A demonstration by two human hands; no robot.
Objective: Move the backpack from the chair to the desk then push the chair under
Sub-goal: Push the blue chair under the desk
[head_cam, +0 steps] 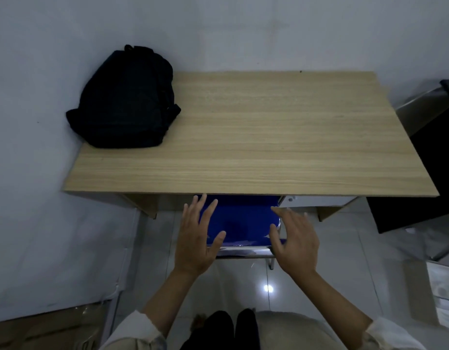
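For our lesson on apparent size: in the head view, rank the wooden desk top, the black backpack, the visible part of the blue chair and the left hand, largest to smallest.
1. Light wooden desk top
2. Black backpack
3. Blue chair and left hand: alike, and the hand is nearer the camera, so unranked.

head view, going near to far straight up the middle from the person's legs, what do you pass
Left hand and right hand side by side → blue chair → desk front edge and top → wall.

Small office or study corner: wooden desk, bare white walls, tiled floor.
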